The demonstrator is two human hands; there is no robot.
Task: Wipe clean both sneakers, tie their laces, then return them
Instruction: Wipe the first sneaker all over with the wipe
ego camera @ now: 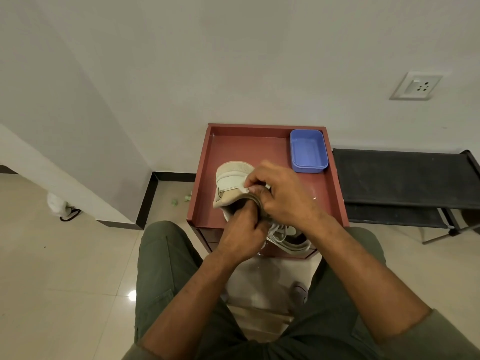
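Observation:
A white and beige sneaker (231,180) is held tilted over the red-brown cabinet top (249,146), its sole edge facing away from me. My left hand (241,229) grips it from below at the opening. My right hand (283,193) pinches a small white cloth (244,188) against the sneaker's side. A second sneaker (288,239) with loose white laces lies at the cabinet's near edge, mostly hidden under my right wrist.
A blue plastic tub (308,151) stands at the cabinet's back right corner. A black shoe rack (405,183) stands to the right against the wall. Small green scraps (174,202) lie on the tiled floor left of the cabinet. My knees flank the cabinet front.

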